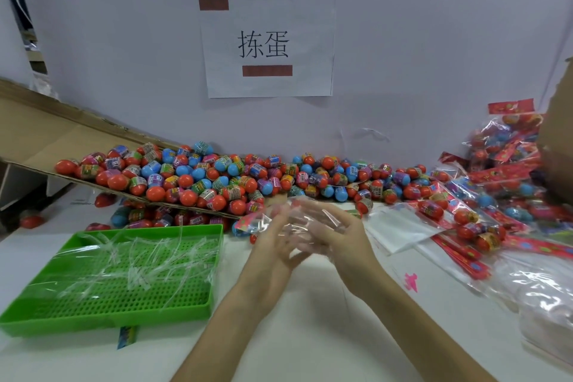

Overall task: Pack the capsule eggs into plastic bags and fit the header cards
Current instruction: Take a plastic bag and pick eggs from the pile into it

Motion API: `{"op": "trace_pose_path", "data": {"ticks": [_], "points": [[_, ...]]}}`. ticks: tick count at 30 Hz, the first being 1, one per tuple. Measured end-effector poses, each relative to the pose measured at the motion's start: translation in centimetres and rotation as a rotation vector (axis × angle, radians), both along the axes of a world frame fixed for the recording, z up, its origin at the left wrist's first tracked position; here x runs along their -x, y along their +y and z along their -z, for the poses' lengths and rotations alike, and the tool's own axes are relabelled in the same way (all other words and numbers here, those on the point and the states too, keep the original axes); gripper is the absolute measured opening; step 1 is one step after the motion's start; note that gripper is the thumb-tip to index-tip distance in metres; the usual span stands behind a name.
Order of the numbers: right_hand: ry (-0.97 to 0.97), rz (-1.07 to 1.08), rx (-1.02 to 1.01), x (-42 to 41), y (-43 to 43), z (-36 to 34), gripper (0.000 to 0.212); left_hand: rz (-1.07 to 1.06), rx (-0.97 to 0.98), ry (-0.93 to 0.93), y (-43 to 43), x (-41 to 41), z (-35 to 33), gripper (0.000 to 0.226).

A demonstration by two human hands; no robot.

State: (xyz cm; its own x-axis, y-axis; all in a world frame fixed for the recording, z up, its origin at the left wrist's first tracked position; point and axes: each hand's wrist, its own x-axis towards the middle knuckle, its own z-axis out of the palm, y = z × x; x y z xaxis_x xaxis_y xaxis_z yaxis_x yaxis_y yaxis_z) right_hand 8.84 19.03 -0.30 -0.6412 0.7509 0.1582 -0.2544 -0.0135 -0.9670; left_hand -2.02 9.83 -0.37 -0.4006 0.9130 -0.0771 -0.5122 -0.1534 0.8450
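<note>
Both hands meet above the middle of the bench (310,335), forearms coming in from the near edge. Left hand (273,254) points its fingers up and away; right hand (344,242) points its fingers leftward across them. A clear plastic bag (299,211) sits between the two sets of fingers, crumpled. Its film spreads roughly left to right, parallel to the far edge; which end is the mouth cannot be told. Fingers look mostly extended against the film, but they are blurred and veiled by it, so a pinch versus flat contact cannot be told for either hand. Capsule eggs (217,177) are heaped along the far edge, long axes in every direction. Many lie on a cardboard sheet (46,133) that slopes down from the far left corner toward the centre. A green tray (102,319) at the near left holds clear strips (139,263). Packed bags (502,164) are piled at the far right, with red header cards (459,254) and a flat stack of empty bags (400,229) just right of the hands. A paper sign (266,46) is on the wall.
</note>
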Motion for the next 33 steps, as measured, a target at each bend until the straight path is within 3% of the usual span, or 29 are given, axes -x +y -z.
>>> {"op": "trace_pose_path", "data": {"ticks": [2,6,8,10,12,15,19,26,30,33], "points": [[-0.05,-0.008,-0.059,0.3,-0.3,0.0,0.04,-0.12,-0.048,-0.029,0.0,0.5,-0.1,0.037],[-0.187,-0.062,-0.152,-0.1,0.3,-0.6,0.044,-0.276,-0.101,-0.143,-0.2,1.7,-0.1,0.036],[-0.258,0.117,-0.241,-0.4,1.3,-0.9,0.043,-0.3,-0.1,-0.188,-0.3,2.1,-0.1,0.036],[-0.423,0.397,-0.377,-1.1,3.2,-1.0,0.053,-0.308,-0.105,-0.209,-0.3,2.1,-0.1,0.036],[-0.673,0.527,-0.443,-1.7,5.8,-1.1,0.08,-0.312,-0.116,-0.223,-0.3,2.2,0.0,0.035],[-0.94,0.525,-0.505,-0.9,8.8,-1.3,0.096,-0.309,-0.137,-0.239,-0.3,2.4,-0.2,0.036],[-1.187,0.482,-0.572,2.0,10.8,-0.5,0.097,-0.318,-0.144,-0.249,-0.5,2.3,-0.2,0.036],[-1.27,0.606,-0.629,4.3,12.6,2.3,0.062,-0.319,-0.147,-0.275,-0.4,2.7,0.0,0.034],[-1.273,0.625,-0.674,4.6,13.2,2.6,0.073,-0.309,-0.156,-0.285,-0.3,2.6,0.0,0.032],[-1.265,0.644,-0.738,4.4,13.8,2.9,0.068,-0.304,-0.16,-0.287,-0.4,2.6,0.0,0.032]]}}
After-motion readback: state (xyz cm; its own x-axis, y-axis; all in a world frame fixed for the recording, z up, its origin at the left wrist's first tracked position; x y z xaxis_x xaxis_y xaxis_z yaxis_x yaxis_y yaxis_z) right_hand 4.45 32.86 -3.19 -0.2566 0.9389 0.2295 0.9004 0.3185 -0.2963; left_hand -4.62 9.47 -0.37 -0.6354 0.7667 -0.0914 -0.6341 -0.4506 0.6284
